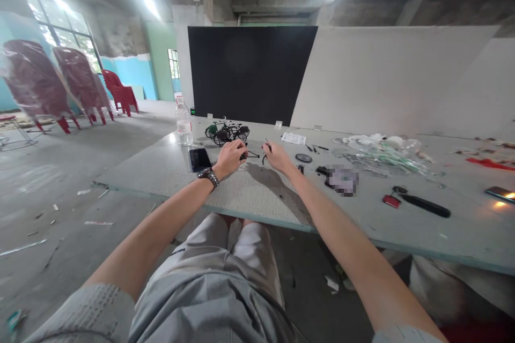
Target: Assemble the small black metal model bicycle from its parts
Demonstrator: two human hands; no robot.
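My left hand [230,159], with a watch at the wrist, is closed on a small thin black frame part [252,155] that sticks out to the right. My right hand [277,156] pinches a small curved black part [264,159] a short way from it; its exact kind is too small to tell. The two parts look apart. Just beyond my left hand stand several miniature bicycles [225,132], dark with some green. A small black wheel [303,158] lies right of my right hand, near thin black pieces [313,148].
On the grey table [241,193], a phone [200,159] and a water bottle [184,124] are at left. A printed paper [293,138], crumpled plastic bags [386,151], a black-handled object [426,205] and another phone [501,193] are at right. A black panel [249,72] stands behind.
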